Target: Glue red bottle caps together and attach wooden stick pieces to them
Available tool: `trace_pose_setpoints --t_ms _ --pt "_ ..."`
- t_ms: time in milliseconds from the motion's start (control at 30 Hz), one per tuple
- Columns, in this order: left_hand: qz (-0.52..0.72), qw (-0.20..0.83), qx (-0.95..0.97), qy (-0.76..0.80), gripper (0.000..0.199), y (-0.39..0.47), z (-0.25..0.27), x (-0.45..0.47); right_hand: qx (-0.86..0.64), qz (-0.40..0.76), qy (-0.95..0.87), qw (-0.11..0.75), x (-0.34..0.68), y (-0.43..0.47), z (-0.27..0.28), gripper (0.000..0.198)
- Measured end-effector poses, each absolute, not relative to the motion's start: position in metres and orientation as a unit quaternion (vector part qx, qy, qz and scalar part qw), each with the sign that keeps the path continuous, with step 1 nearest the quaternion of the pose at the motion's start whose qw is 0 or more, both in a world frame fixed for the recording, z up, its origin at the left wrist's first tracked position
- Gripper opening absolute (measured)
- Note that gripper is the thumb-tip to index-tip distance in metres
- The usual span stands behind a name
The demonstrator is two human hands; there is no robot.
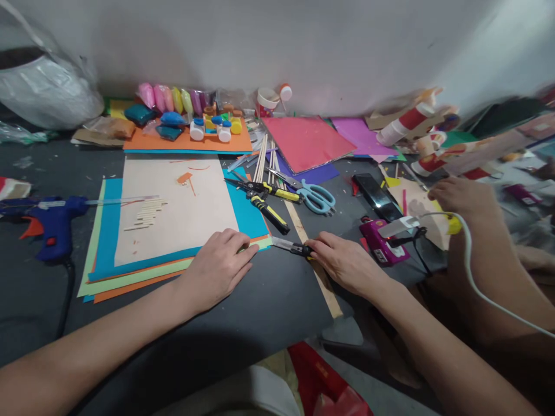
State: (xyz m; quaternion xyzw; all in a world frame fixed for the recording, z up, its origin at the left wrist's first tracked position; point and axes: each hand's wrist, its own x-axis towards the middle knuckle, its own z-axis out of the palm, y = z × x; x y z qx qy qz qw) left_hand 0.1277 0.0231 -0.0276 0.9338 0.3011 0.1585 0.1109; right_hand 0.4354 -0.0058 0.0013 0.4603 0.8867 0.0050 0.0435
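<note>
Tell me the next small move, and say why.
I'd probably ease the left grip back from the slim black-handled knife: the right grip holds it with its grey blade pointing toward the left one, which lies at the near-right corner of the layered, rectangular, multicoloured paper sheets.

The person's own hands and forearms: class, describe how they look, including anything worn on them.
The left hand and right hand are ungloved. The left forearm and right forearm are bare, with no sleeve, watch or bracelet in view.
</note>
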Motion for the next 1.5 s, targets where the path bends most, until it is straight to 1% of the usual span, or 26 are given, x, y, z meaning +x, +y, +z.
trace_pose_setpoints --t_ms 200,400,700,967,1100,1500 --pt "0.156 0.110 0.934 0.301 0.031 0.0233 -0.0286 0.1279 0.449 0.000 0.893 0.033 0.4365 -0.0077 0.0037 0.030" --pt "0.154 0.114 0.934 0.302 0.032 0.0234 -0.0277 0.1275 0.468 -0.020 0.883 0.016 0.4359 -0.0086 0.0040 0.032" --pt "0.151 0.117 0.934 0.303 0.033 0.0233 -0.0270 0.1272 0.471 -0.036 0.881 0.017 0.4298 -0.0025 0.0021 0.026" --pt "0.152 0.118 0.933 0.303 0.032 0.0235 -0.0268 0.1274 0.454 -0.030 0.889 0.045 0.4273 -0.0018 0.0050 0.026" --pt "0.155 0.117 0.933 0.302 0.032 0.0234 -0.0275 0.1273 0.449 -0.036 0.892 0.040 0.4279 -0.0023 0.0057 0.028" --pt "0.154 0.109 0.934 0.304 0.032 0.0233 -0.0281 0.1271 0.450 -0.048 0.891 0.033 0.4295 -0.0047 0.0060 0.025"
